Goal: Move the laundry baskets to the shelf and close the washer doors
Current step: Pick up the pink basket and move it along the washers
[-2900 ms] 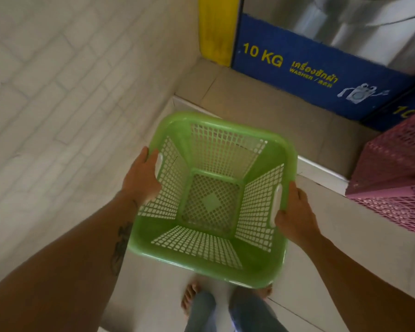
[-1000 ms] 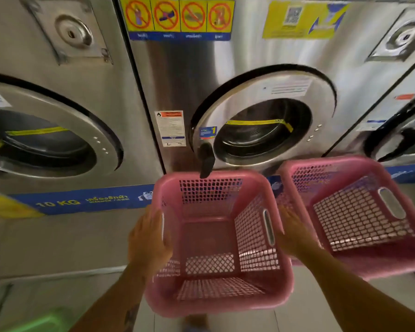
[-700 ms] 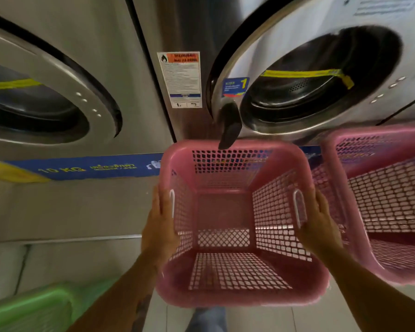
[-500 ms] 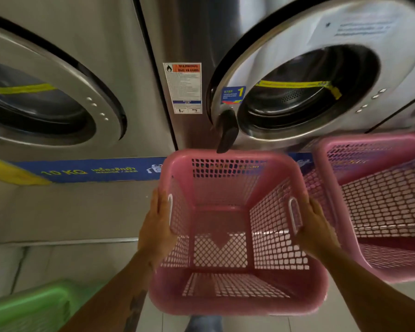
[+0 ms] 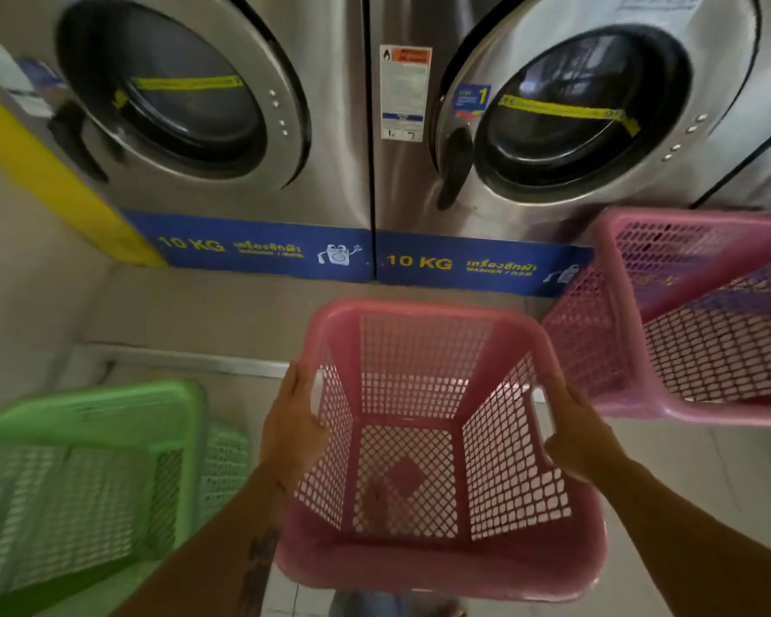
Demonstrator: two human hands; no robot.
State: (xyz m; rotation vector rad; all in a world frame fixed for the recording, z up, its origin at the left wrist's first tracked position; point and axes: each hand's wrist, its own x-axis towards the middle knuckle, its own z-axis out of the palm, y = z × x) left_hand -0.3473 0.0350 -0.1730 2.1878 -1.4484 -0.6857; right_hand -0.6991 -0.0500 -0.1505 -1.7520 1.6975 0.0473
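Here, a pink basket [image 5: 437, 443] is held in front of two washers by its side handles, the left hand [image 5: 292, 431] and right hand [image 5: 581, 443] wrapped around them; a green basket [image 5: 85, 478] is seen lower left.

Two pink baskets [image 5: 437, 438] [image 5: 704, 322], one green basket [image 5: 85, 483], two washers [image 5: 223, 104] [image 5: 575, 109].
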